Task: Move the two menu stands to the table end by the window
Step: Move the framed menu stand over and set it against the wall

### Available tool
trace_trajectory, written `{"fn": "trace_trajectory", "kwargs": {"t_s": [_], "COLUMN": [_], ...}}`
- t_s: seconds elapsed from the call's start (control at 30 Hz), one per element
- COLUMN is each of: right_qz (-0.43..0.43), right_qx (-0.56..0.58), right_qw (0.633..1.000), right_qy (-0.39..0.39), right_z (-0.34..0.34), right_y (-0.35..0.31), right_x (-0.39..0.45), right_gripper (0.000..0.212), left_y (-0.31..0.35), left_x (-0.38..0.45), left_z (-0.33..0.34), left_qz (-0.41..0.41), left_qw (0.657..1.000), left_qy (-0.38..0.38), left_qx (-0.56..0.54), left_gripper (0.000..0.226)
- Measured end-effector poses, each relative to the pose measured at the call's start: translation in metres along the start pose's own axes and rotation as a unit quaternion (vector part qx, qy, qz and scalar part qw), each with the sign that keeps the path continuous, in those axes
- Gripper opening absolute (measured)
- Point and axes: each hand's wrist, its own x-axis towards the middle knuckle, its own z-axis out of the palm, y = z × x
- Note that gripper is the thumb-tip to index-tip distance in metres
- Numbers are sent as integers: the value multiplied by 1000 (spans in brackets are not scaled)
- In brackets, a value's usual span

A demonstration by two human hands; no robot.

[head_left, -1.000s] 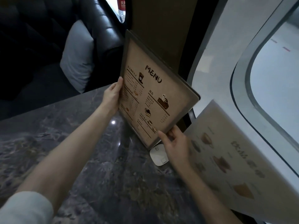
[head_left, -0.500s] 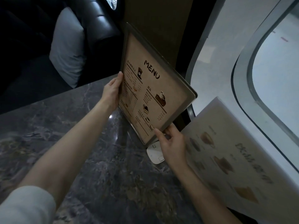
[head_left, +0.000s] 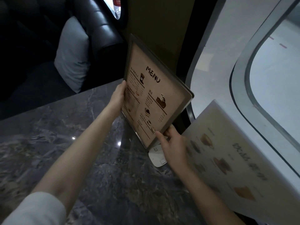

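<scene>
Both hands are on the menu [head_left: 154, 96], a brown framed stand headed MENU, which sits tilted at the window [head_left: 276, 65] end of the table [head_left: 97, 159]. The left hand [head_left: 117, 96] lies flat along its left edge, fingers pressed together against the frame. The right hand [head_left: 172, 146] pinches the lower corner nearest the window, thumb on the printed face and fingers curled behind. The bottom corner appears to meet the table, though the hand and the dim light make it hard to say whether it bears weight there.

The second stand [head_left: 227, 153], pale and blurred, leans just beside the window, on the window side of the right forearm (its foot is out of view). A small white device [head_left: 156, 157] lies on the table under the menu's low corner, touching or almost touching the right hand.

The step in hand looks like the final setting-down of the menu, with the other stand seemingly already at its end. Next, the menu likely needs rocking upright onto its base, clear of the white device and of the second stand, before either hand lets go.
</scene>
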Motion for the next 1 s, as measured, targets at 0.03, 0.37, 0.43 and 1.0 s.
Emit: {"fn": "trace_trajectory", "kwargs": {"t_s": [0.03, 0.37, 0.43, 1.0], "right_qz": [4, 70, 52, -305], "right_qx": [-24, -231, -249, -380], "right_qw": [1000, 949, 938, 866], "right_qy": [-7, -204, -234, -115], "right_z": [-1, -31, -39, -141], "right_y": [-2, -38, -52, -166], "right_x": [0, 0, -7, -33], "right_gripper": [36, 42, 42, 30], "left_y": [2, 1, 3, -48], "left_x": [-5, -55, -67, -113], "left_z": [2, 6, 5, 28], "left_qz": [3, -36, -53, -149], "left_qw": [1000, 973, 952, 983], "left_qy": [0, -5, -51, -11], "left_qx": [21, 228, 296, 107], "left_gripper": [53, 59, 58, 52]}}
